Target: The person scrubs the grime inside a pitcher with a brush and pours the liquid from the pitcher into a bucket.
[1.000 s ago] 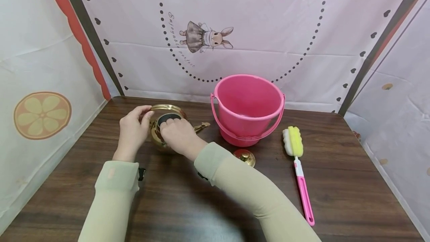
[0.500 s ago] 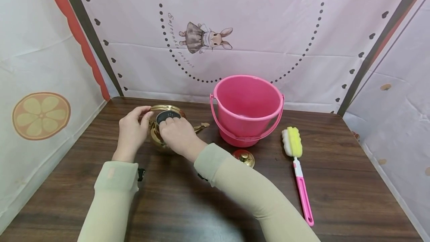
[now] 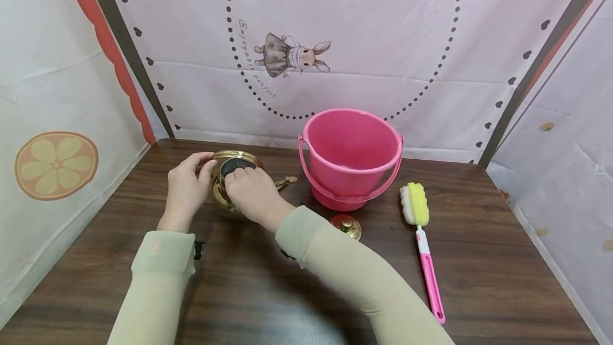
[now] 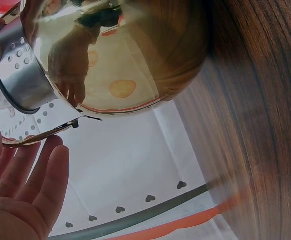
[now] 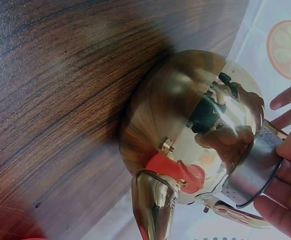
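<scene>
A shiny gold teapot [image 3: 221, 197] stands on the table, its spout [image 5: 153, 206] pointing right in the head view. My left hand [image 3: 185, 189] pinches its arched handle [image 4: 40, 137] between thumb and fingers. At the pot's mouth is a perforated metal strainer [image 5: 253, 171], its rim and part of its wall sticking out above the opening. My right hand [image 3: 254, 195] grips the strainer by its rim, thumb on one side and fingers on the other. The lower part of the strainer is hidden in the pot. A gold lid [image 3: 348, 226] lies on the table near the right sleeve.
A pink bucket [image 3: 351, 145] with its handle folded down stands right of the teapot. Farther right lies a sponge brush [image 3: 414, 204] with a pink and white handle. Printed cloth walls [image 3: 383, 31] enclose the back and sides of the wooden table [image 3: 483, 260].
The perforated bottom inside the strainer has come into view, dark before. Both hands keep their holds in nearly the same place. The head view has shifted slightly.
</scene>
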A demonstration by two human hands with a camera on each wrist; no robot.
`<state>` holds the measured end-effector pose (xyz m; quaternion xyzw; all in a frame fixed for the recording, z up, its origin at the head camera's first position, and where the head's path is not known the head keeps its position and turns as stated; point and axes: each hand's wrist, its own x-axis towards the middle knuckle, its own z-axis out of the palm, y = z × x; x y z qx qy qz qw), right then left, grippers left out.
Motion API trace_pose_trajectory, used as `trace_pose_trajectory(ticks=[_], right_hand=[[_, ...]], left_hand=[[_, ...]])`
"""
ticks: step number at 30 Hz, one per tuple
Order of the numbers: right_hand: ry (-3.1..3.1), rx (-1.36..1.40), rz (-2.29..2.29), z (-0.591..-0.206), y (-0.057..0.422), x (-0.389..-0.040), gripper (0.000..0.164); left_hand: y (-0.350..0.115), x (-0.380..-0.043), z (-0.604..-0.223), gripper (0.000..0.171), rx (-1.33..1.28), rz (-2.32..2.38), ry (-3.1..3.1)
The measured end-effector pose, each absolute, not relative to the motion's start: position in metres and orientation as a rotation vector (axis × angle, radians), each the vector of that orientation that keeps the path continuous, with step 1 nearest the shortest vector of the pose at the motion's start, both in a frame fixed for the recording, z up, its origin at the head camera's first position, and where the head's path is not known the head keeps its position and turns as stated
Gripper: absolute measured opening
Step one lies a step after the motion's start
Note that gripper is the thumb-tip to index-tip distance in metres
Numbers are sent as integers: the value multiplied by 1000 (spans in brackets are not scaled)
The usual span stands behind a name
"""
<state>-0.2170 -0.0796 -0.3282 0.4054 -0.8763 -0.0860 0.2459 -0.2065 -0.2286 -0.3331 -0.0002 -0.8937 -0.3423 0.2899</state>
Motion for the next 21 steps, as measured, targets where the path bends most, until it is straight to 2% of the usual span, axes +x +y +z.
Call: trace_pose_trajectory(ticks=[21], right_hand=[[-2393,1082,-258,-325,-77,-214,22]], left_hand=[[-229,-207,-335,27,-10,-911,-2388]])
